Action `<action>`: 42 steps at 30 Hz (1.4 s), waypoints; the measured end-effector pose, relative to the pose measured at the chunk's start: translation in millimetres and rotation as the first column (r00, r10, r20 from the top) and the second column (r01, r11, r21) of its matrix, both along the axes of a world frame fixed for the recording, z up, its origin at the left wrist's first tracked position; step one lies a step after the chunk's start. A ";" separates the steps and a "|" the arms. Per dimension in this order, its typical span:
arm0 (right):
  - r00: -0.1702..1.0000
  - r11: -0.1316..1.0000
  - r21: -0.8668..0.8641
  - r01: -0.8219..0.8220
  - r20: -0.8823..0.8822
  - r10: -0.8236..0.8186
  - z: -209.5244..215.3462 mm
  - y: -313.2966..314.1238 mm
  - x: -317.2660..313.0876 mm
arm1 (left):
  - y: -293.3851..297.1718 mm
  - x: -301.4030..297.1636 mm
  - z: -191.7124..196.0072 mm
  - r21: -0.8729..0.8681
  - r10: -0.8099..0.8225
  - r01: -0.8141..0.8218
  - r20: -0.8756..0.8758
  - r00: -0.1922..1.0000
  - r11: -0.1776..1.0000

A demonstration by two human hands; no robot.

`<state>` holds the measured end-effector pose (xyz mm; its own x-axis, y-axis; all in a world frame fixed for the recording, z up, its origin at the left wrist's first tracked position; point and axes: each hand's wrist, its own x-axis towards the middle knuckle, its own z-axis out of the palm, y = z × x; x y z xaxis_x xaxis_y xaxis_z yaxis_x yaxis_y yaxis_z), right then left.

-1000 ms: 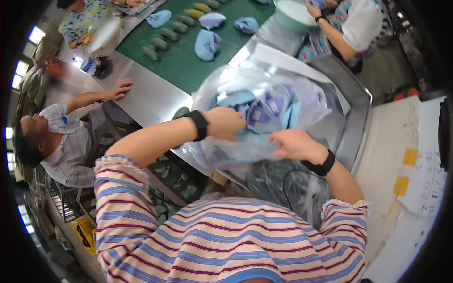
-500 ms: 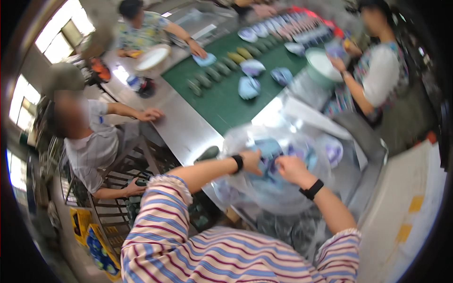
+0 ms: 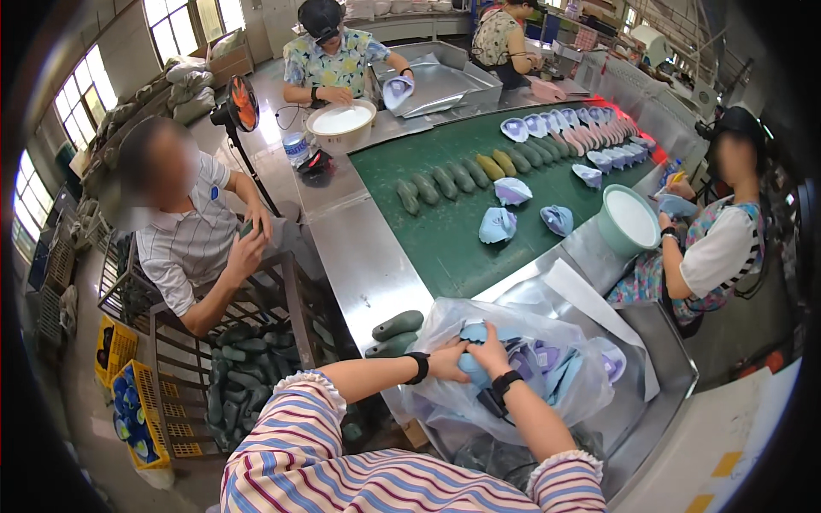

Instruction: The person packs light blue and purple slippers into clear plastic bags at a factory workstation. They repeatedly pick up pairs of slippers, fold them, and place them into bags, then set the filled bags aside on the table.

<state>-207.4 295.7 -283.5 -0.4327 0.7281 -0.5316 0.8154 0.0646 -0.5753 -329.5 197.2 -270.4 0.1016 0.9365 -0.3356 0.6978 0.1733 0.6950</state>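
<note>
Both my hands pinch a light-blue shoe upper above the near side of an opened clear plastic bag. My left hand has its fingers closed on the upper's left edge, while my right hand grips it from the right, close beside. Inside the bag lies a loose heap of blue and purple shoe uppers. Just left of the bag, two dark green shoe lasts rest side by side on the metal table edge. Part of the held upper is hidden by my fingers.
A green conveyor belt carries a row of lasts and several uppers. At left, a person handles something beside a crate of lasts. Another person works at right by a green tub; one more sits behind a white basin.
My hands have come together on one light-blue upper at the bag's left part. The view has steadied and tilted up. The person at left has lifted both hands together.
</note>
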 end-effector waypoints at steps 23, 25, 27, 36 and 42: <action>-0.088 0.802 -0.483 0.351 -0.870 -0.485 141.8 -43.3 139.1 | 26.1 -6.9 100.3 0.691 -0.437 0.550 -0.359 0.825 0.470; -0.162 0.762 -0.539 0.359 -0.840 -0.518 145.0 -41.2 149.2 | 25.5 -9.3 144.4 0.837 -0.280 0.477 -0.406 0.870 0.269; -0.221 0.764 -0.562 0.317 -0.827 -0.516 138.7 -34.7 151.7 | 29.2 -16.7 157.6 0.860 -0.186 0.460 -0.426 0.885 0.220; -0.144 0.549 -0.810 0.206 -0.580 -0.802 120.4 -1.8 165.1 | 24.7 -53.8 115.2 -0.264 0.386 -0.398 0.883 0.266 0.878; 0.068 0.709 -0.652 0.270 -0.721 -0.689 114.6 31.2 120.1 | 35.5 -76.0 108.8 -0.315 0.477 -0.515 0.851 0.218 0.797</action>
<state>-87.3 326.9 -168.9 -0.3432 0.8944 -0.2869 -0.4798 -0.4296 -0.7650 -405.4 232.7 -161.6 -0.1821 0.9191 -0.3494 -0.5136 0.2141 0.8309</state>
